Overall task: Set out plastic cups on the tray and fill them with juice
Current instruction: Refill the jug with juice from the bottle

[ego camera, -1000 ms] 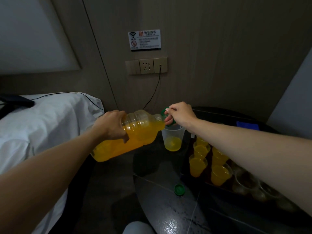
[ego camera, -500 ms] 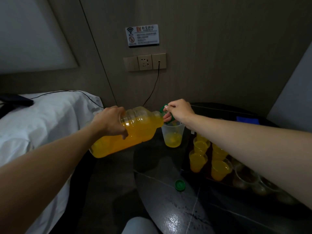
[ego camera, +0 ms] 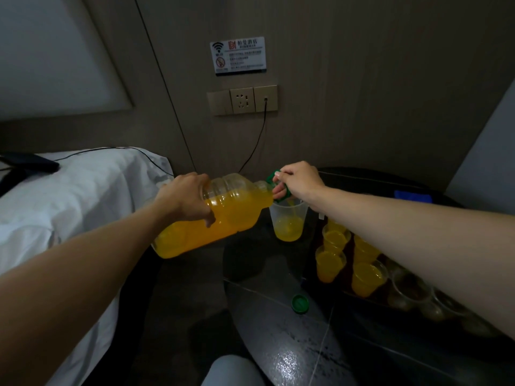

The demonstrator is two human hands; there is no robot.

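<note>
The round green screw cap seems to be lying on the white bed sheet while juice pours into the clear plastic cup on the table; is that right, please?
Only the resting place is wrong: in the head view the round green screw cap lies on the glossy black table. Juice does pour into the clear plastic cup standing there.

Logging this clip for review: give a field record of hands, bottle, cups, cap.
Left hand: grips large clear plastic juice bottle
Right hand: holds green ring handle at its neck
Bottle: tilted, pouring into clear plastic cup
Cup: partly filled, on dark table beside tray
Tray: orange-filled cups, empty clear cups
Cap: round green, loose on table
</note>
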